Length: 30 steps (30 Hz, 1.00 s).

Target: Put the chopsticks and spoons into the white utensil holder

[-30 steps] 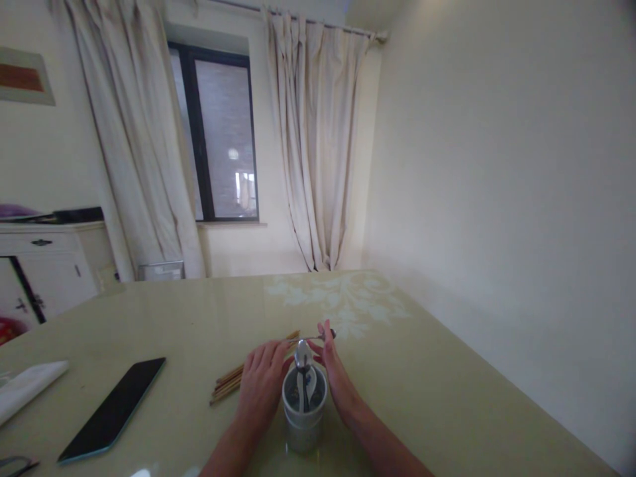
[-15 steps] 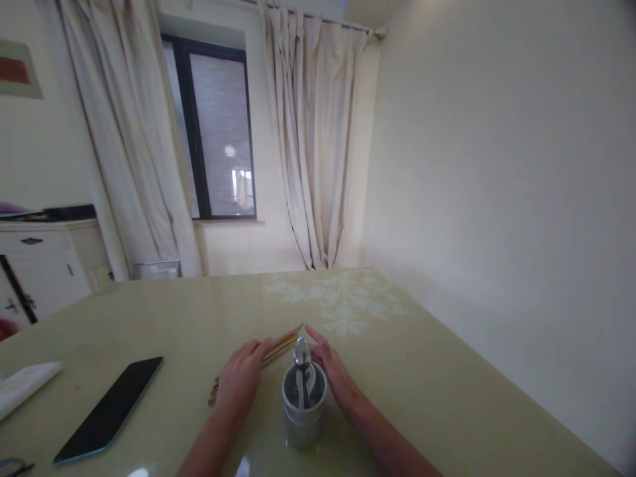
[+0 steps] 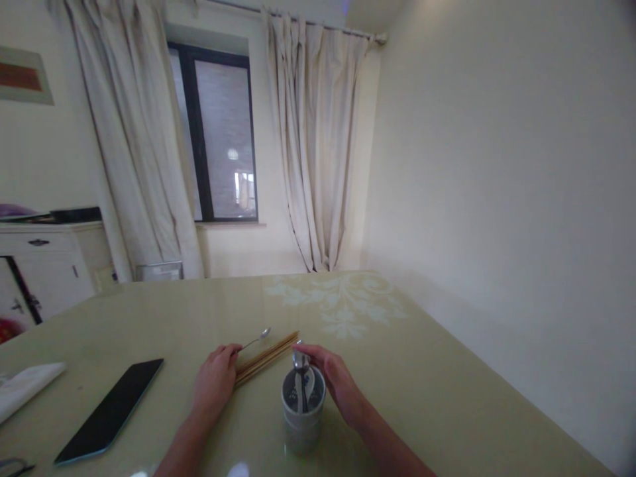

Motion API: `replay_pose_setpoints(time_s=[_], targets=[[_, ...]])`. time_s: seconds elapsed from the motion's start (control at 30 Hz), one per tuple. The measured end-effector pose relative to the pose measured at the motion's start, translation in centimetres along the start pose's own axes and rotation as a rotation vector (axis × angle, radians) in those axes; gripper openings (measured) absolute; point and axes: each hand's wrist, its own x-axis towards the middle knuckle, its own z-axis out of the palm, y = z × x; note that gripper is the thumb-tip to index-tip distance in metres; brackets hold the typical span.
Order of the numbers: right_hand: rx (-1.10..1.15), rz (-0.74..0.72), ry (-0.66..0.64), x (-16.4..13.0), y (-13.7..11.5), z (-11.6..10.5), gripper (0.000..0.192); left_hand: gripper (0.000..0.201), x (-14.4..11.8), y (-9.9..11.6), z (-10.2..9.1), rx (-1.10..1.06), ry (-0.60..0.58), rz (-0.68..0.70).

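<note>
Cup (image 3: 303, 414) w/ utensils standing inside. My right hand (image 3: 334, 377) pinches spoon (image 3: 301, 359) sticking up from cup. My left hand (image 3: 214, 382), left of cup, holds small spoon (image 3: 256, 340) over chopsticks (image 3: 265, 358).

From my feed: shiny metal spoon (image 3: 256, 341), matt wooden chopsticks (image 3: 265, 356), glazed ceramic cup (image 3: 303, 414), super glossy table (image 3: 422, 384).

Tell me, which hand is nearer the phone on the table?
Left. The left hand lies just right of the phone, holding a small spoon; the right hand is farther, beyond the cup.
</note>
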Motion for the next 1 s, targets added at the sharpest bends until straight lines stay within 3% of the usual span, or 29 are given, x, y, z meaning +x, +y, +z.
replay_pose_setpoints(time_s=[0.4, 0.6, 1.0], targets=[[-0.107, -0.134, 0.081, 0.0, -0.7, -0.8, 0.068, 0.037, 0.6, -1.2, 1.0, -0.144, 0.039, -0.015], [0.111, -0.217, 0.230, 0.8, -1.2, -1.3, 0.065, 0.037, 0.8, -1.2, 0.9, -0.158, 0.011, -0.044], [0.593, -0.090, 0.485, 1.4, -3.1, -3.0, 0.064, 0.035, 0.5, -0.8, 0.6, -0.090, -0.007, -0.076]])
